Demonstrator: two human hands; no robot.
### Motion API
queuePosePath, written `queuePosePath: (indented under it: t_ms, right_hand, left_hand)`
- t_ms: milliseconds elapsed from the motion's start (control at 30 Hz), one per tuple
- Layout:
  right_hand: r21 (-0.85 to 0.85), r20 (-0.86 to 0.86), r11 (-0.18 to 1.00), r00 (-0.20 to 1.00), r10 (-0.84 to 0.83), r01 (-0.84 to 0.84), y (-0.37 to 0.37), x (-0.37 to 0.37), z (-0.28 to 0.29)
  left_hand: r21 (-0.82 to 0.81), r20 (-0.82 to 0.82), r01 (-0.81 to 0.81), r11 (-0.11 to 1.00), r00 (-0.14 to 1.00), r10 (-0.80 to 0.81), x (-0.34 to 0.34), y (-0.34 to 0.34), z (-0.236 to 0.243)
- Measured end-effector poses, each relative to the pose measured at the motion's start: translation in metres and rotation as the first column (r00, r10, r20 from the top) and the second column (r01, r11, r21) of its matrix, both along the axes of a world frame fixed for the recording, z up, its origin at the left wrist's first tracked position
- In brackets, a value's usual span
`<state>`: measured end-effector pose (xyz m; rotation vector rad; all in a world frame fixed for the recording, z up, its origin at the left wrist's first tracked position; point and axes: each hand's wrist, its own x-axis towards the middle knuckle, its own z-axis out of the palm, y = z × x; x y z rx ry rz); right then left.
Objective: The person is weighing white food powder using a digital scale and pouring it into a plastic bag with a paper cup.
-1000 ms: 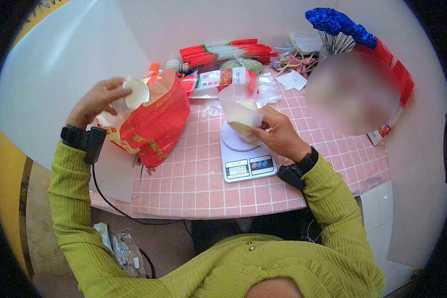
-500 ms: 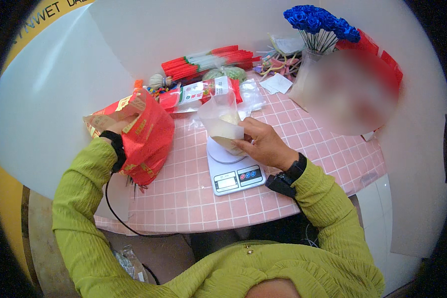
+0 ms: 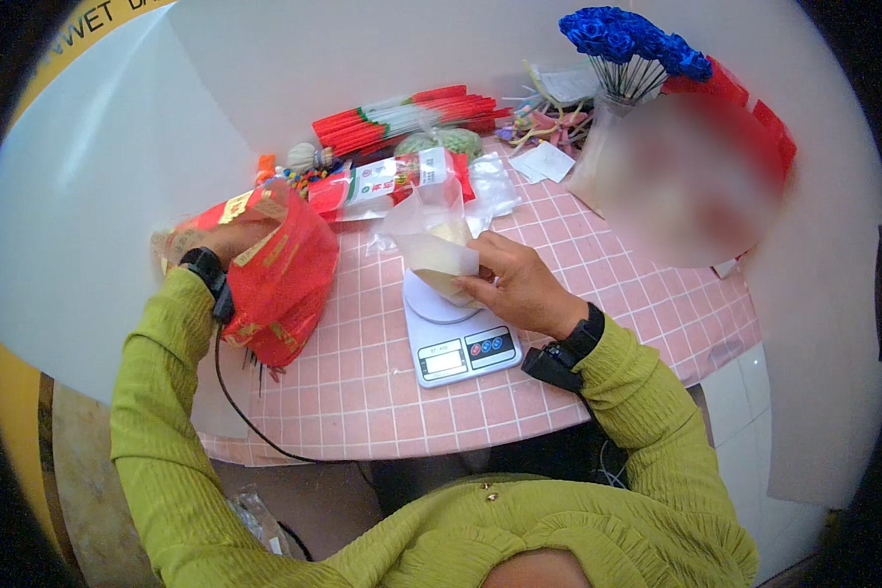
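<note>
My left hand [image 3: 227, 238] reaches into a crumpled red bag [image 3: 289, 294] with gold printing at the left of the table; its fingers are hidden inside. In the middle, a white kitchen scale [image 3: 461, 343] with a round platform sits on the pink tiled table cover [image 3: 353, 412]. My right hand [image 3: 519, 289] is closed on the near edge of an open translucent pouch [image 3: 429, 253] holding pale contents, over the scale's platform; whether the pouch rests on it I cannot tell.
Behind lie red-and-white printed packs [image 3: 363, 191], red sticks [image 3: 353, 127], clear bags [image 3: 500, 191], white cards [image 3: 544, 162] and coloured craft bits [image 3: 544, 122]. Blue artificial roses [image 3: 622, 39] stand at back right beside a blurred red area. White boards [image 3: 98, 245] wall the table.
My left hand, which held a small white cup-like item above the red bag, has gone down into it; that item is hidden. My right hand still grips the pouch. The view has shifted slightly.
</note>
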<state>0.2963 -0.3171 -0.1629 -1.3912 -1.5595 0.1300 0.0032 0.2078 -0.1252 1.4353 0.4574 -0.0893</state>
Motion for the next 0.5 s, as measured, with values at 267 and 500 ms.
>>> queuePosePath:
  t_ms: [267,500]
  right_hand:
    - [-0.004,-0.018,1.000,1.000,-0.014,0.014,0.002,0.000,-0.004]
    - [-0.011,-0.029,0.999,0.999,-0.046,0.046,0.000,-0.003,0.001]
  left_hand:
    - [0.086,-0.030,-0.145,0.986,0.988,0.148,-0.008,-0.091,0.080]
    - [0.057,0.329,-0.413,0.909,0.867,0.374,-0.008,-0.263,0.162]
